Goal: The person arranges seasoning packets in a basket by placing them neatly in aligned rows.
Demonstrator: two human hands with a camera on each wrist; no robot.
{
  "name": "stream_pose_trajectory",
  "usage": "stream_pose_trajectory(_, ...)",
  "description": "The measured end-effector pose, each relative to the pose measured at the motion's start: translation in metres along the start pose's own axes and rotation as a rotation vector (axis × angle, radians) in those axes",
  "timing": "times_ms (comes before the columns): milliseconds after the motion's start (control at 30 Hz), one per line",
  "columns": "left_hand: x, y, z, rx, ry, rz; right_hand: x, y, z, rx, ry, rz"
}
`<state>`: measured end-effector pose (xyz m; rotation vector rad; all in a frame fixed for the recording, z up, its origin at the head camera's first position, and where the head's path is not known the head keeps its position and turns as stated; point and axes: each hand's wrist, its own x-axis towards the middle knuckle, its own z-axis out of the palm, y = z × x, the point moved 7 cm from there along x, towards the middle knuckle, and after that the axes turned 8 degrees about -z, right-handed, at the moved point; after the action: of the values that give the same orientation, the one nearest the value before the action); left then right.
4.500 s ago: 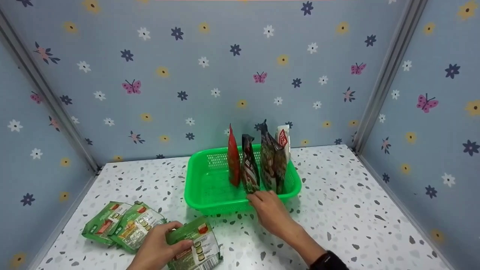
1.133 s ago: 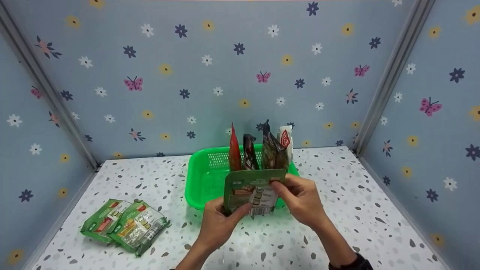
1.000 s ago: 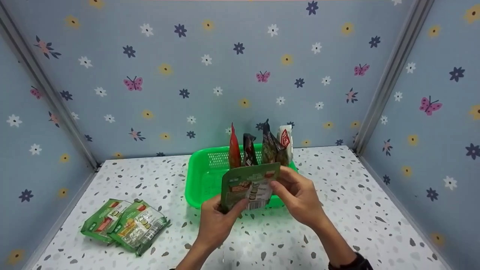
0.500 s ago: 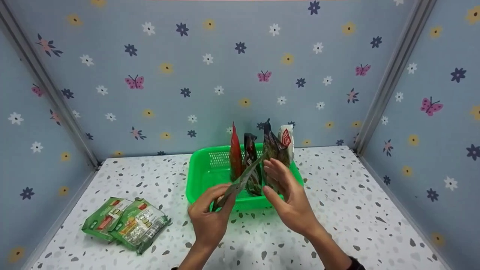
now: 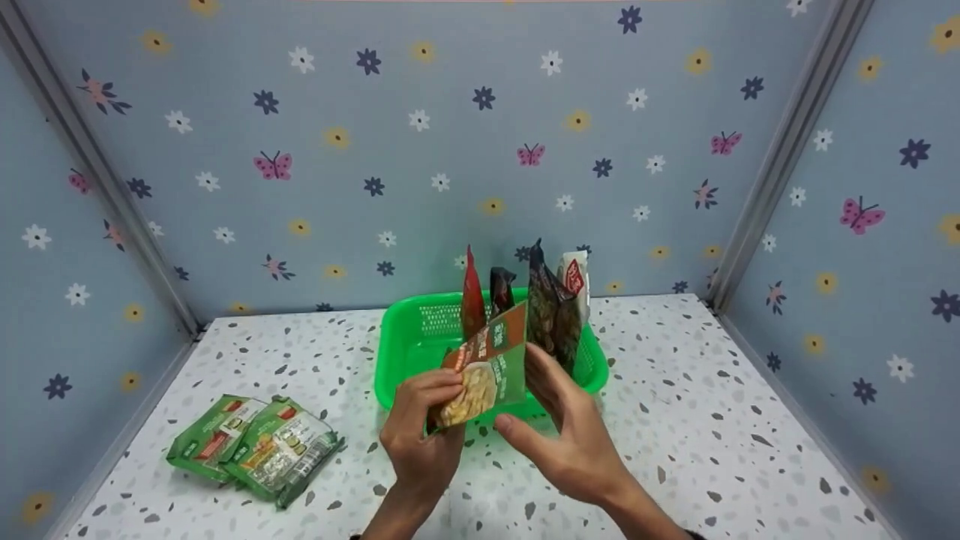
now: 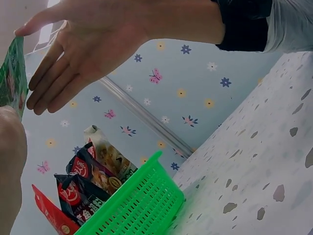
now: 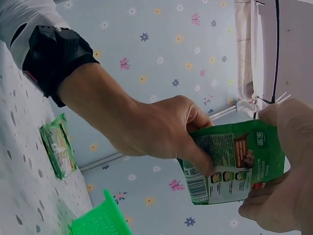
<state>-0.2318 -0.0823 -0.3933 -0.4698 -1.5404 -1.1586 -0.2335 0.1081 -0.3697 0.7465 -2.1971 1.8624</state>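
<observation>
Above the front of the green basket (image 5: 391, 322), my left hand (image 5: 420, 424) pinches a green food packet (image 5: 491, 375) by its lower left end. The packet is tilted, and its front with a food picture faces up in the head view. Its back, with text and a barcode, shows on the packet (image 7: 225, 161) in the right wrist view. My right hand (image 5: 577, 439) is at the packet's right edge. In the left wrist view the right hand (image 6: 88, 54) has straight fingers, its thumb tip right at the packet's top corner.
Two green packets (image 5: 283, 450) lie overlapping on the speckled table (image 5: 697, 420) at the left. In the basket stand a red packet (image 5: 472, 300), a dark packet (image 5: 501, 283), a larger dark bag (image 5: 551, 315) and a white packet (image 5: 576, 277). A flowered wall (image 5: 450, 150) rises behind.
The left hand lifted the green packet from the table to the basket's front. Both hands held it a second ago; then the right let go, and the packet has turned from back to front.
</observation>
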Motion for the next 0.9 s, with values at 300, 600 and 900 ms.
stream_pose_trajectory(300, -0.006, 0.007, 0.002, 0.079, 0.078, 0.128, 0.001, -0.003, 0.004, 0.053, 0.078, -0.005)
stream_pose_trajectory(600, -0.014, 0.014, 0.006, 0.167, 0.082, 0.186, 0.003, 0.003, 0.006, 0.055, 0.115, -0.018)
stream_pose_trajectory(900, -0.019, 0.018, 0.010, 0.197, 0.041, 0.224, 0.003, 0.003, 0.000, -0.070, 0.247, -0.055)
